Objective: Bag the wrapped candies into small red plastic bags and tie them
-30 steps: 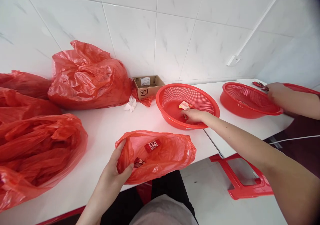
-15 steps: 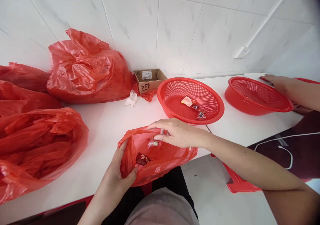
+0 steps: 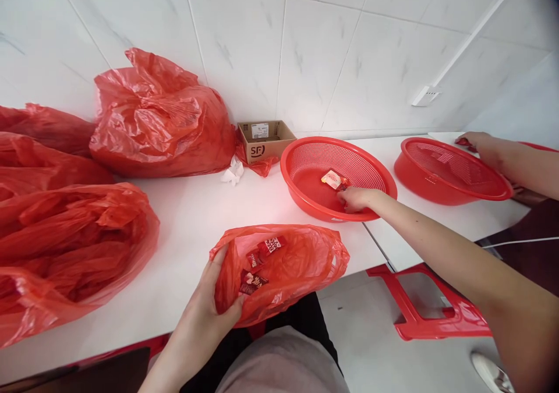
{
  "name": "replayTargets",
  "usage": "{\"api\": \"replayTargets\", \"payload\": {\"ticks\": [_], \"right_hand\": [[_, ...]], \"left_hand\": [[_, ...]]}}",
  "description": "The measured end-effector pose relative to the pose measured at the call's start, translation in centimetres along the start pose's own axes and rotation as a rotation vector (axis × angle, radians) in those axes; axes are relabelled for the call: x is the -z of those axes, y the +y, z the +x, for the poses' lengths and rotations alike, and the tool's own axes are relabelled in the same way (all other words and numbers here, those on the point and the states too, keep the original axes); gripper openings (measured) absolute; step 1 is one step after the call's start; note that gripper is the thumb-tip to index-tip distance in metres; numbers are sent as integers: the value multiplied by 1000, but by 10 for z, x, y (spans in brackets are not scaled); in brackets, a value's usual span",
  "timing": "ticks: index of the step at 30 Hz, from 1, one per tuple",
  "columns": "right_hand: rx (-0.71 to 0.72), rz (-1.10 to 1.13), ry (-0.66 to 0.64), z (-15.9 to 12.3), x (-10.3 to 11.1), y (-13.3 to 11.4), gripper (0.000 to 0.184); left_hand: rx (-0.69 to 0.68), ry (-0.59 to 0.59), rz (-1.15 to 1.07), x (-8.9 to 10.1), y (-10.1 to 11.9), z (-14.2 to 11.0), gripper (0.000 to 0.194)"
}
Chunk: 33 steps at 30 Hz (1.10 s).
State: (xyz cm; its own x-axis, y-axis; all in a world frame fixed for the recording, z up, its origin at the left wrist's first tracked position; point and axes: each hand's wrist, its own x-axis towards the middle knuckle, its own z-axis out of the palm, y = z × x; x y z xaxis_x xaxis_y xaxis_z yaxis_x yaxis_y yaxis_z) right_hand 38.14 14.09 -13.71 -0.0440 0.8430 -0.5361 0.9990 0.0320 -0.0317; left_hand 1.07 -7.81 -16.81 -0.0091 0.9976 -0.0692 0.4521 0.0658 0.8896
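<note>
Right hand (image 3: 358, 199) has moved from the red plastic bag (image 3: 283, 276) into the round red mesh basket (image 3: 286, 174), fingers curled, grasp unclear. Red-and-white packet (image 3: 334, 179) lies just far-left of them, long axis slanting. Left hand (image 3: 207, 305) clenches the bag's edge.

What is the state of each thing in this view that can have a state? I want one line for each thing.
Left hand: gripping the front red bag's edge.
Front red bag: open, on the counter.
Small red packets: lying inside that bag, one also in the near basket.
Right hand: down inside the near red basket.
Near red basket: upright.
Far red basket: upright.
Another person's hand: at its far rim.
Cardboard box: open.
Big red bags: full.
</note>
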Motion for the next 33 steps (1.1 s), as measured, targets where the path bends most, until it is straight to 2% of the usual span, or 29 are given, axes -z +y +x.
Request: {"api": "replayTargets", "payload": {"ticks": [2,5,9,11,14,16,18,19,21,23,24,25,26,28,30,33], "right_hand": [[49,39,-29,0,0,-4,21],[182,171,-2,-9,12,-12,18],[570,720,49,-38,32,-31,37],[708,890,60,-55,35,-46,42],[798,931,19,-79,27,-74,39],[835,886,-70,-90,16,-92,40],[851,816,-70,-95,8,-103,41],[842,784,-9,-94,6,-105,40],[772,735,200,-83,10,-99,36],[607,654,383,-62,19,-78,36],[494,574,427,-49,24,-64,39],[352,467,425,-35,29,-48,45],[215,348,356,-22,33,-32,54],[62,193,239,1,35,-1,68],[13,149,159,17,32,21,69],[15,142,85,28,22,34,55]], "left_hand": [[3,2,0,0,0,0,74],[22,25,-11,0,1,2,74],[35,19,-32,1,2,6,75],[46,18,-49,1,4,7,76],[84,20,-75,1,6,8,76],[87,15,-77,2,6,8,77],[78,3,-76,3,4,9,79],[72,1,-76,3,2,9,81],[62,4,-78,4,1,10,82],[57,7,-75,4,1,9,82],[60,10,-77,4,3,9,81],[65,10,-84,4,4,9,80],[75,14,-94,3,6,8,79],[91,31,-116,3,8,7,79],[107,35,-120,3,8,7,80],[118,25,-93,3,5,9,80]]}}
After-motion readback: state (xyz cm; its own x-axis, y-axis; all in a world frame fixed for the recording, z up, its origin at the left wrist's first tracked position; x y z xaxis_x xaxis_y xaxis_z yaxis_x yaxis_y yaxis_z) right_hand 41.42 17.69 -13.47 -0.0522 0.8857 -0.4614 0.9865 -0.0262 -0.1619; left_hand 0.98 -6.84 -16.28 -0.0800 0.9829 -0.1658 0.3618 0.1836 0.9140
